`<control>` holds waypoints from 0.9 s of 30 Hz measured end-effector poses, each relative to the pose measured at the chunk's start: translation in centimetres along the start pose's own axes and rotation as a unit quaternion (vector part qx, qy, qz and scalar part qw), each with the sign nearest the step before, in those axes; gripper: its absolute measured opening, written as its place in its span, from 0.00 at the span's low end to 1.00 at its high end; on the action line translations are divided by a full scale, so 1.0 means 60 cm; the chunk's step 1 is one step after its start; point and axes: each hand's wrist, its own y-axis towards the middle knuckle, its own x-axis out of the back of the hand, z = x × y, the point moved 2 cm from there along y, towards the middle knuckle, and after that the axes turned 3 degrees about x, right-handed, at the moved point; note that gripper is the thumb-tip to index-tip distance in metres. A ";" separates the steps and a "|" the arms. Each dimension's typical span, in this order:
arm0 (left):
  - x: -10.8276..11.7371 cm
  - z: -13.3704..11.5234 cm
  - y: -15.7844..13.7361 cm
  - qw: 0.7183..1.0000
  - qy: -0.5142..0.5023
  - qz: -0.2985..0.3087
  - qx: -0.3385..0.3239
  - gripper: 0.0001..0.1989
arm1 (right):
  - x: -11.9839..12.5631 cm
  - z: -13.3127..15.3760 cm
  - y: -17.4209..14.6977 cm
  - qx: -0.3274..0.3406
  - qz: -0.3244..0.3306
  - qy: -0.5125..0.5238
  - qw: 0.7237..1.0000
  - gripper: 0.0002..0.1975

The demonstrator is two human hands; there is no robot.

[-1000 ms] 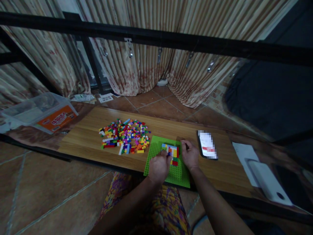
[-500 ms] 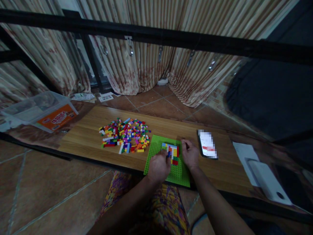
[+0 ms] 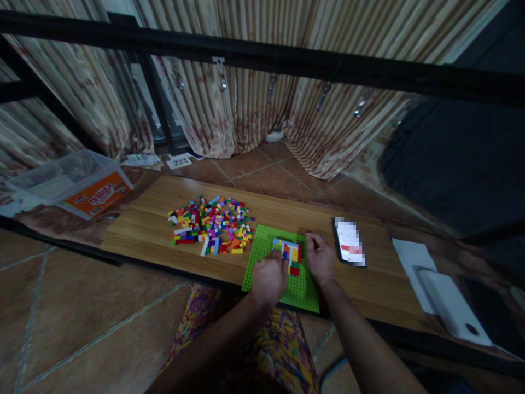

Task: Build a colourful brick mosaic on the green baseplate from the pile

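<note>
A green baseplate [image 3: 262, 246] lies at the front of the wooden board, with a flat patch of joined toy bricks [image 3: 293, 253] in white, yellow, red, green and light blue on it. My left hand [image 3: 268, 278] is closed over the left side of this patch, its fingertips pinched at a blue brick [image 3: 286, 255]. Its fingers cover part of the bricks. At the baseplate's right edge rests my right hand [image 3: 321, 257], fingers curled together, thumb side towards the bricks. What these fingers hold, if anything, is too small to make out.
A spread of loose coloured bricks [image 3: 213, 224] lies left of the baseplate. To the right is a phone [image 3: 348, 242] with a lit screen. Farther right are white paper [image 3: 412, 262] and a white device [image 3: 451, 303]. A clear plastic box [image 3: 69, 183] stands far left.
The view has shifted slightly. Both hands stay in nearly the same place, the left still pinched at the blue brick and the right still curled at the baseplate's edge.
</note>
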 end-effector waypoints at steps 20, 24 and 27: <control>-0.018 0.009 -0.023 0.982 0.136 0.003 -0.127 0.26 | 0.000 -0.001 -0.001 -0.006 0.003 0.003 1.000 0.19; -0.018 0.003 -0.024 0.976 0.163 0.005 -0.147 0.24 | 0.000 -0.003 -0.003 -0.005 0.008 -0.006 1.000 0.19; -0.015 0.000 -0.024 0.971 0.174 0.004 -0.162 0.24 | 0.000 -0.004 -0.003 -0.003 0.011 -0.013 1.000 0.19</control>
